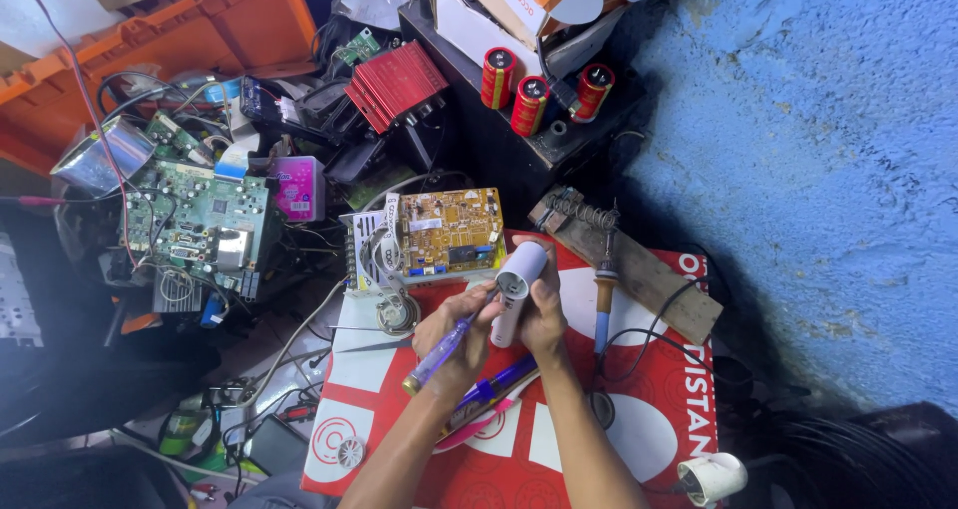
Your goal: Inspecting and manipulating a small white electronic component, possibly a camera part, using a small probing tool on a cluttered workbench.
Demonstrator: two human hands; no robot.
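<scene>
My right hand [544, 314] grips a white cylindrical device [517, 289], held upright and tilted over a red and white board [639, 409]. My left hand [454, 334] holds a screwdriver with a clear purple handle [439, 352], its tip against the lower end of the white device. Both forearms reach in from the bottom edge. Under my left wrist lie a purple pen-like tool and a pink one [494, 394].
A yellow circuit board [449, 232] lies just beyond my hands. A soldering iron [604, 294] rests by a wooden plank [639, 269]. A green circuit board [195, 220], wires, red capacitors [529, 105], a red heat sink [397, 82] and an orange crate [160, 40] crowd the back. Blue wall at right.
</scene>
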